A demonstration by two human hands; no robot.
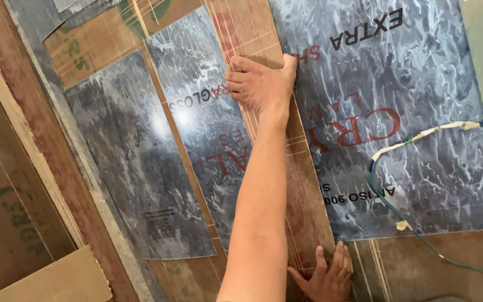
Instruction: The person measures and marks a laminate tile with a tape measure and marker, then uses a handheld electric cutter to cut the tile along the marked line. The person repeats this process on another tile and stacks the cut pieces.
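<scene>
Two bare hands press a brown plywood strip flat between glossy blue-grey marbled laminate sheets.

The long, narrow brown plywood strip (303, 184) lies on the bench between the large marbled laminate sheet (420, 100) and a narrower marbled piece (208, 128). It looks thin, light and somewhat flexible; the laminate's sheen suggests a slippery face, best held by the edges. The left hand (259, 84), arm fully outstretched, grips nothing, palm down with fingers flat. The right hand (326, 275) lies open, splayed on the strip's near end. A blue wire (398, 215) trails nearby.
</scene>
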